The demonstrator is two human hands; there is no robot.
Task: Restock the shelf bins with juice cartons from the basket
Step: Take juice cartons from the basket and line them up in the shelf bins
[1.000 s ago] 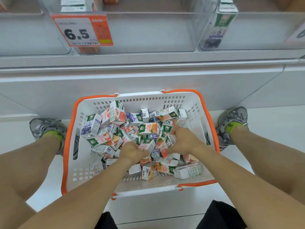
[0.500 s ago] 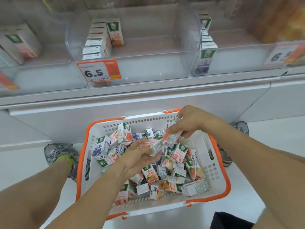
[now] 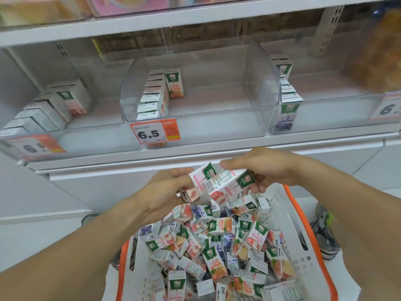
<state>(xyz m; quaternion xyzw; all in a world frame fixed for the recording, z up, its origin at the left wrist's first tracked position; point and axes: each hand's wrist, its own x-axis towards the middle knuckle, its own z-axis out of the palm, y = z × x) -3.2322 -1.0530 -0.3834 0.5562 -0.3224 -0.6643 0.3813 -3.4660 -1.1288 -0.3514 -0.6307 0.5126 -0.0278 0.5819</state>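
- Dozens of small juice cartons lie jumbled in a white basket with an orange rim, at 6 o'clock and nearest the camera.
- One shoe shows on the floor just beside the basket's right wall, at 4 o'clock.
- Above the heap, near the centre, the left hand has its fingers curled round a pink-and-white carton, gripping it.
- Just beside it at 3 o'clock, the right hand pinches a second pink carton between thumb and fingers; the two cartons touch or overlap.
- Beyond the hands, at 12 o'clock, a white shelf carries clear plastic bins.
- The middle bin holds a short row of cartons along its left wall, with an orange-printed carton upright beside the row; a "6.5" price tag hangs on its front.
- At 10 o'clock, the left bin holds a row of pale cartons.
- At 2 o'clock, the right bin holds a row with a purple-printed carton in front.
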